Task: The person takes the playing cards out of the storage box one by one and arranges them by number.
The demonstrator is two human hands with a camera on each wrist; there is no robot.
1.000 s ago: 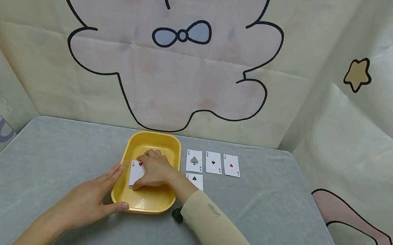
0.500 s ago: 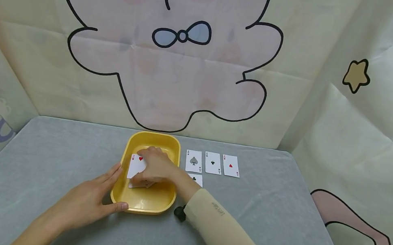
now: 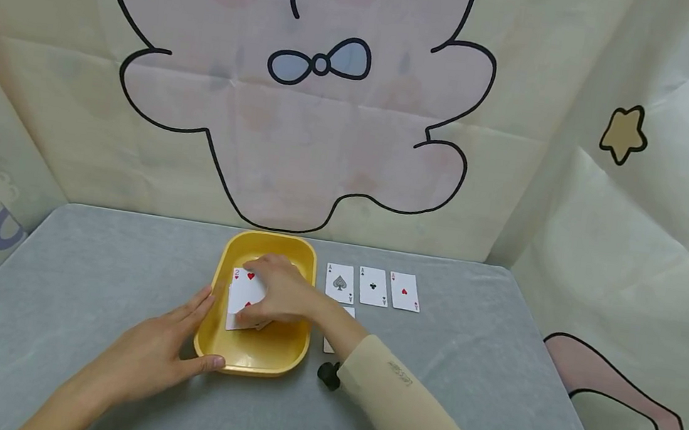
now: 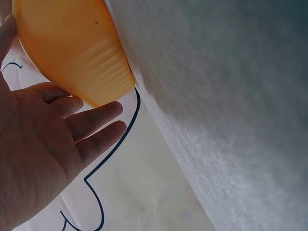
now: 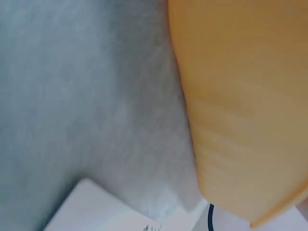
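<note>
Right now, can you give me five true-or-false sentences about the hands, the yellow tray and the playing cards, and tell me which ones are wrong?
1. The right hand touches the two of hearts. True.
2. The left hand is holding a card. False: it touches the yellow tray.
3. The ace of spades, ace of clubs and ace of hearts lie on the gray tablecloth. True.
4. The ace of hearts is in the middle of the three aces. False: the ace of clubs is.
5. In the head view, the yellow tray is left of the aces. True.
</note>
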